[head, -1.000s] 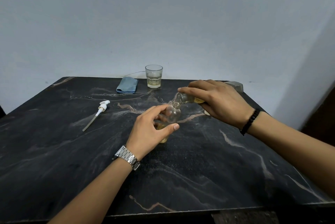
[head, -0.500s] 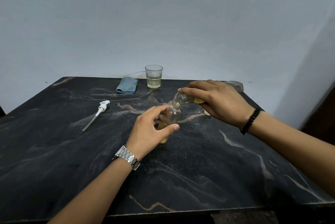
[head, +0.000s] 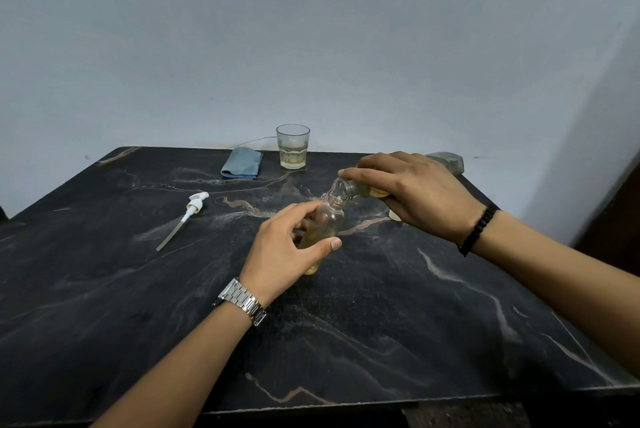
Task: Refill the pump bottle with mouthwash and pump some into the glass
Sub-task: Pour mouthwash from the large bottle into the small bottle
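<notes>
Clear pump bottle (head: 329,225) is standing upright mid-surface (head: 398,306), my left hand (head: 287,251) gripping its body. My right hand (head: 412,192) is gripping the mouthwash bottle (head: 356,189), long axis tipped almost flat, neck pointing left, touching the pump bottle's mouth. White pump head (head: 194,207) is lying well left, nearer my left hand; glass (head: 292,147) is standing behind.

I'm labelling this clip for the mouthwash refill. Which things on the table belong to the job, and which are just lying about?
In the job:
pump bottle, held by the left hand
mouthwash bottle, tipped by the right hand
pump head, lying off the bottle
glass

Lying about:
blue cloth
grey object behind the right hand
</notes>
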